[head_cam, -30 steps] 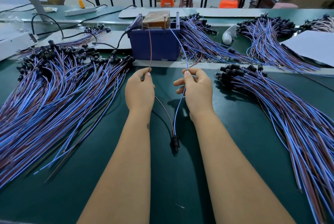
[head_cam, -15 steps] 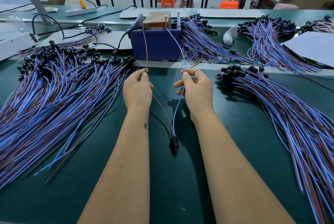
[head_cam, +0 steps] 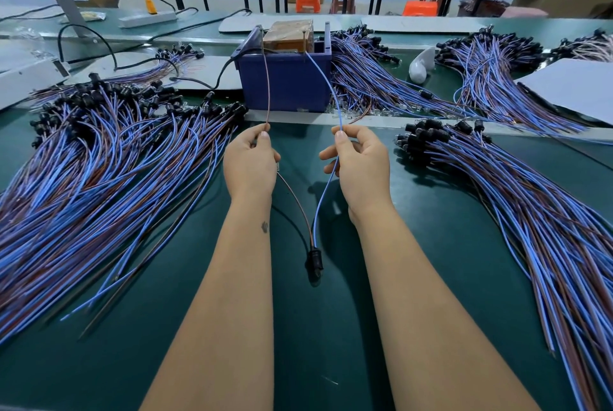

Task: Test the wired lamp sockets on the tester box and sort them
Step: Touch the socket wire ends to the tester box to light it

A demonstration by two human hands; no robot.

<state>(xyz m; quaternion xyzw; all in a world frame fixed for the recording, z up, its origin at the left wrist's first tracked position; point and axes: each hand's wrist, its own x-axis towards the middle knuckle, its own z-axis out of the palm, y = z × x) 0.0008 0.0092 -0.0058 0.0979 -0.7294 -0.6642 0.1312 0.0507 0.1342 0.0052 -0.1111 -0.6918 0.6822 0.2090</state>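
One wired lamp socket [head_cam: 315, 259] hangs black and small between my forearms, just above the green table. My left hand [head_cam: 250, 163] pinches its brown wire [head_cam: 267, 85], whose tip reaches up to the left post of the blue tester box [head_cam: 285, 80]. Its blue wire [head_cam: 323, 75] is pinched by my right hand [head_cam: 360, 167], and that tip reaches the box's right post. No glow shows at the socket.
A broad pile of wired sockets [head_cam: 99, 172] covers the table on the left, another pile [head_cam: 530, 211] fans out on the right. More bundles [head_cam: 374, 79] lie behind the box. A black power cord [head_cam: 212, 79] runs to the box. White sheet [head_cam: 574, 85] at far right.
Both hands shifted slightly left, and the two wire tips rose from short of the box to its two top posts. The socket stays hanging between my forearms.
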